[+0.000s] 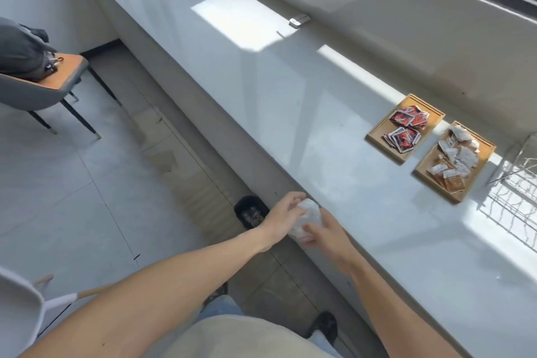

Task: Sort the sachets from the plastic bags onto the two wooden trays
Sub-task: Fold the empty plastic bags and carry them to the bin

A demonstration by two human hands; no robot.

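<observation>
Both of my hands hold a crumpled clear plastic bag (308, 219) at the counter's front edge. My left hand (283, 212) grips its top left side. My right hand (327, 234) grips its lower right side. Far to the right on the white counter (290, 96) lie two wooden trays. The left tray (377, 134) carries red and black sachets (405, 129). The right tray (482, 154) carries white and brown sachets (454, 163). What is inside the bag cannot be made out.
A small white device (298, 20) sits at the back of the counter. A clear container (520, 160) stands right of the trays. On the floor at left stand a grey chair with a bag (32, 67) and a white chair (20, 308) near me.
</observation>
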